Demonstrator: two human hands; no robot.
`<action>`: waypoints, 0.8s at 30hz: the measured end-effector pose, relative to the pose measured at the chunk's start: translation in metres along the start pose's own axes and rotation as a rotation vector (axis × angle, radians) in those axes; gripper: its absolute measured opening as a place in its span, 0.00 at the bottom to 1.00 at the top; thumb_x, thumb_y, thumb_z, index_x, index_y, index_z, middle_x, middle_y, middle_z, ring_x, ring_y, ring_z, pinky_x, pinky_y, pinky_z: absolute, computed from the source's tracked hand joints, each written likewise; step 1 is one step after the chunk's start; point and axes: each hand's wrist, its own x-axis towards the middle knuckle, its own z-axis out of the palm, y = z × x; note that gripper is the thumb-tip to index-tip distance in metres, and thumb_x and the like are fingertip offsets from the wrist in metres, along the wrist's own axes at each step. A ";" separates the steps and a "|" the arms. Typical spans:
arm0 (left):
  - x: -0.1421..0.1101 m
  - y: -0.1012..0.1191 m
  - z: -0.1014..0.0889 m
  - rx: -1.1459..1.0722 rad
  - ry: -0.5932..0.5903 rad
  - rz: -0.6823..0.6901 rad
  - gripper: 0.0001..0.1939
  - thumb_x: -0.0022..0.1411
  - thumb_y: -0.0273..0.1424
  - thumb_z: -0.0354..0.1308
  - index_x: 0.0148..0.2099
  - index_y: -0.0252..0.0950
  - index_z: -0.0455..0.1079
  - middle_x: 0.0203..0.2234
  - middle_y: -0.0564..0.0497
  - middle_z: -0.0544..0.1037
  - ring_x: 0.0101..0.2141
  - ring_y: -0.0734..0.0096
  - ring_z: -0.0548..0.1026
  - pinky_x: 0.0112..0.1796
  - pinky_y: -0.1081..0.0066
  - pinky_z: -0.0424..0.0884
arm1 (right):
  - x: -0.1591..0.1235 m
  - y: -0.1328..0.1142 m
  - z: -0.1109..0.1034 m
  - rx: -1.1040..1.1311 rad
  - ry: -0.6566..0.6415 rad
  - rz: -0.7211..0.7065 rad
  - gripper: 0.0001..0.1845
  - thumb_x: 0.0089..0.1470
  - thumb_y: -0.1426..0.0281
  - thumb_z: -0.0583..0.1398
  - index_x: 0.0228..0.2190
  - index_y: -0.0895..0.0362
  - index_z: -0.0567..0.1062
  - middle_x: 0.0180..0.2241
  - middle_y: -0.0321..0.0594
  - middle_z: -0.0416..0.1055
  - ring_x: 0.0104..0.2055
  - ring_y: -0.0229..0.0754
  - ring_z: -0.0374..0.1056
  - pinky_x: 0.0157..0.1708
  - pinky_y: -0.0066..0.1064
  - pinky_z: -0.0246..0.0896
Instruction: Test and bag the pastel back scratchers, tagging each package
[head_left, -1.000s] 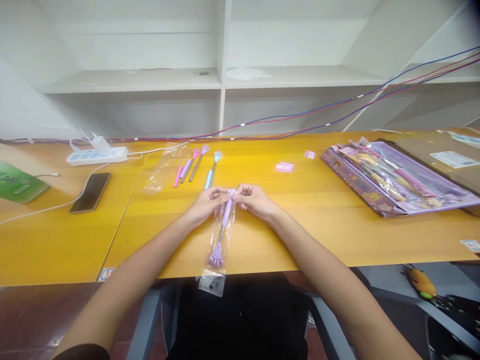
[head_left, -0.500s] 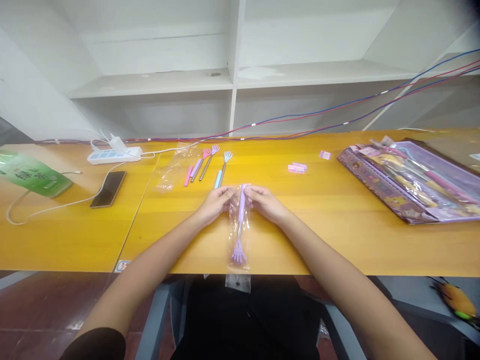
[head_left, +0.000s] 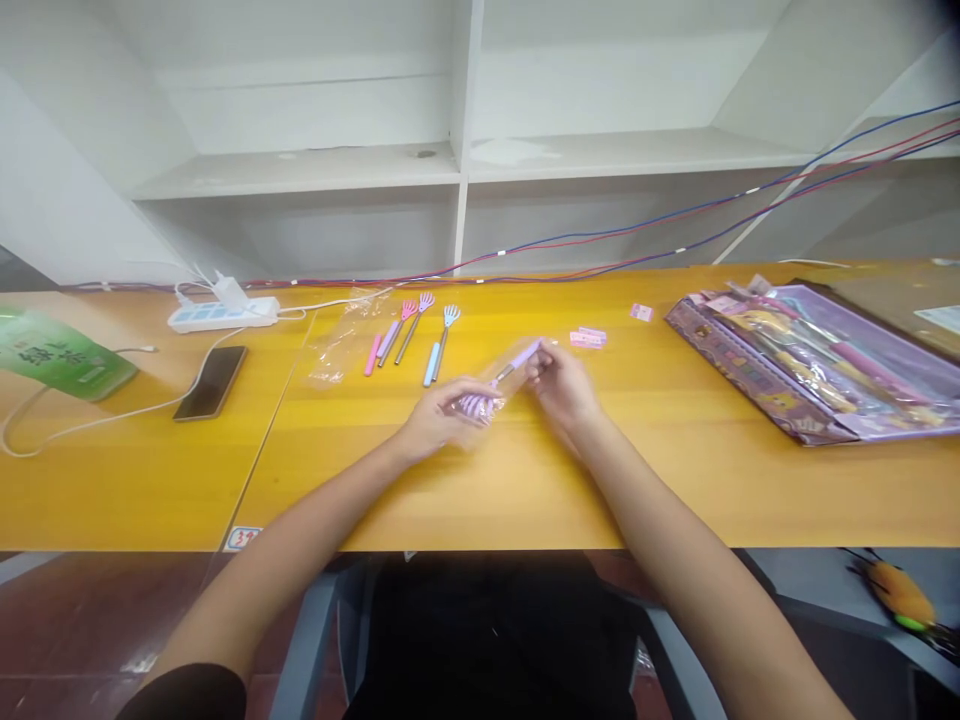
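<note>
Both my hands hold a purple hand-shaped back scratcher [head_left: 501,380] wrapped in a clear plastic sleeve, just above the yellow table [head_left: 675,470]. My left hand [head_left: 442,420] is closed around the claw end of the sleeve. My right hand [head_left: 559,385] pinches the handle end, which points up to the right. Beyond them, three more scratchers [head_left: 411,330] in pink, purple and blue lie side by side, unwrapped.
An empty clear sleeve [head_left: 341,345] lies left of the loose scratchers. A purple box of packaged scratchers [head_left: 817,365] sits at the right. A phone [head_left: 212,381], a power strip [head_left: 223,314] and a green packet [head_left: 56,355] are at the left. Small pink tags [head_left: 589,337] lie mid-table.
The wrapped scratcher hung straight toward me from both hands; it is now turned sideways, with my left hand moved down to the claw end and my right on the handle.
</note>
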 end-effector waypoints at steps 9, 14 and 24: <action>-0.004 0.029 -0.002 0.039 0.604 0.284 0.16 0.60 0.48 0.72 0.34 0.41 0.78 0.33 0.50 0.76 0.37 0.68 0.73 0.42 0.68 0.72 | -0.016 0.004 0.012 -0.724 -0.106 -0.359 0.27 0.61 0.40 0.60 0.32 0.51 0.72 0.32 0.37 0.68 0.36 0.43 0.64 0.40 0.36 0.64; 0.004 0.041 -0.012 -0.419 0.403 -0.082 0.27 0.66 0.55 0.63 0.30 0.38 0.63 0.21 0.58 0.60 0.19 0.81 0.57 0.20 0.76 0.59 | -0.032 0.007 0.029 -0.599 -0.395 -0.183 0.25 0.63 0.44 0.61 0.44 0.52 0.75 0.39 0.40 0.74 0.37 0.42 0.68 0.42 0.36 0.66; -0.004 -0.017 0.022 -0.578 -0.134 -0.654 0.21 0.66 0.51 0.62 0.38 0.36 0.70 0.20 0.53 0.70 0.19 0.70 0.71 0.20 0.72 0.68 | -0.040 0.018 0.042 -0.374 -0.369 -0.058 0.22 0.51 0.50 0.73 0.35 0.52 0.76 0.34 0.37 0.77 0.37 0.41 0.72 0.42 0.35 0.70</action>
